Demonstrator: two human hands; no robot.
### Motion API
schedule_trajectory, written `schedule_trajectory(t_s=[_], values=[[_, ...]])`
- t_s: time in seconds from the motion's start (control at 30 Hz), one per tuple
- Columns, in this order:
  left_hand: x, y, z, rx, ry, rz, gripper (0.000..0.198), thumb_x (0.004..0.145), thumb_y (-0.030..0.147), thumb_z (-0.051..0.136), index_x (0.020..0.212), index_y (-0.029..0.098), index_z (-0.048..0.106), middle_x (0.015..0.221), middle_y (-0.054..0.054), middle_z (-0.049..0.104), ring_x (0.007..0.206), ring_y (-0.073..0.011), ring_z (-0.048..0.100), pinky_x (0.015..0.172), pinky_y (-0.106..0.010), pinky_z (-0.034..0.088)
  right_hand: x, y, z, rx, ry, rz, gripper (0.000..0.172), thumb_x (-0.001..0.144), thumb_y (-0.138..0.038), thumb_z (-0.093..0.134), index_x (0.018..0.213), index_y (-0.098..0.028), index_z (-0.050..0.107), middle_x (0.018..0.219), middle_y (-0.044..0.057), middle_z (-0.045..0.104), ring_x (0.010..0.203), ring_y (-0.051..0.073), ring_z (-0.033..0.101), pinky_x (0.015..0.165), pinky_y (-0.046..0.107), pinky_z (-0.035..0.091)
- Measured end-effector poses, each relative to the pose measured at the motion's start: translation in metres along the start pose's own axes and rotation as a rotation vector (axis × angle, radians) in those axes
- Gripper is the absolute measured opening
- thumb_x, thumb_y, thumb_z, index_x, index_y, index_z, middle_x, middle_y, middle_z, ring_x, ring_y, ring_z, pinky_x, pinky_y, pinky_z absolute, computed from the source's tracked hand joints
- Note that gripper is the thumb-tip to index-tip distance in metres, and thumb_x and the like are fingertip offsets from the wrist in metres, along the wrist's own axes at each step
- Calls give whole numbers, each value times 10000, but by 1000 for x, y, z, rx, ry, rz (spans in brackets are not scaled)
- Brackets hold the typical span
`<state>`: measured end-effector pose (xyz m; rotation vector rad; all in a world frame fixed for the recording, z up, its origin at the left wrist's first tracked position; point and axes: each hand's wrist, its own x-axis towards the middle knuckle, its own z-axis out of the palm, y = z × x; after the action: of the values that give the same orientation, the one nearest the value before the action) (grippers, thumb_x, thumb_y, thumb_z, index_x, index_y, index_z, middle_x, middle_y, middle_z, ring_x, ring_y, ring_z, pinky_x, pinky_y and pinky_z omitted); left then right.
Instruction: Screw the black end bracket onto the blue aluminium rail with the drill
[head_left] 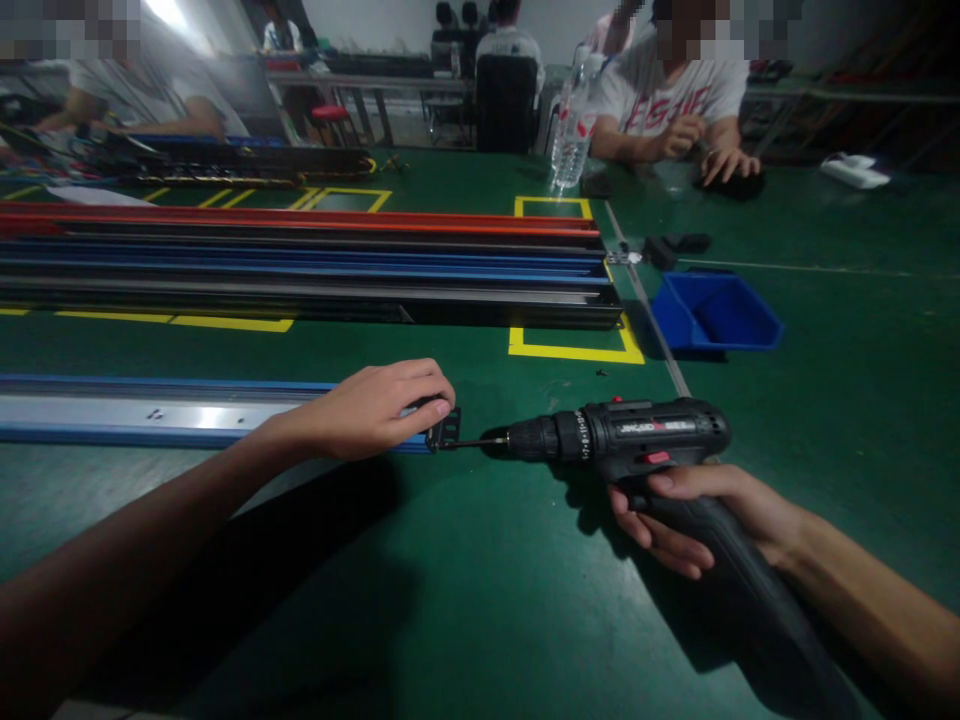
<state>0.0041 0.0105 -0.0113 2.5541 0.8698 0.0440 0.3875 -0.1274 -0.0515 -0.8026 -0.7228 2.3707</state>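
My right hand [675, 520] is wrapped round the handle of a black cordless drill [645, 430], which lies sideways and points left. Its long thin bit [476, 442] reaches the end of a blue and silver metal rail [202, 412]. A small black slotted bracket [450, 425] sits at that end of the rail. My left hand [390, 405] lies over the rail's end, fingers curled down on it and on the bracket. The contact between bit and bracket is too small to make out clearly. Beneath the palm, part of the rail is hidden.
Several long rails [315, 265], red, blue and black, lie side by side beyond my hands. A blue bin [712, 312] stands to the right. Farther back are water bottles [574, 130] and a person's hands [727, 168] on a dark object. Yellow tape [577, 352] marks the green table.
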Motion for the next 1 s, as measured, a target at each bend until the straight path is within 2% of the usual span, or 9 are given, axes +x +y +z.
schedule_trajectory(t_s=[0.4, 1.0], values=[[-2, -2, 1, 4, 8, 5, 417, 1128, 477, 371, 1171, 234, 707, 1198, -57, 669, 1090, -216, 641, 936, -344, 455, 1, -2, -2, 41, -58, 0, 343, 976, -327, 705, 1163, -62, 821, 946, 134, 779, 501, 56, 589, 570, 198, 578], [-1, -1, 0, 15, 4, -1, 427, 1118, 477, 372, 1169, 237, 722, 1199, -51, 675, 1096, -219, 648, 933, -339, 457, 0, -3, 3, 91, -27, 1, 355, 984, -320, 694, 1153, -28, 804, 937, 153, 769, 500, 59, 591, 576, 200, 583]])
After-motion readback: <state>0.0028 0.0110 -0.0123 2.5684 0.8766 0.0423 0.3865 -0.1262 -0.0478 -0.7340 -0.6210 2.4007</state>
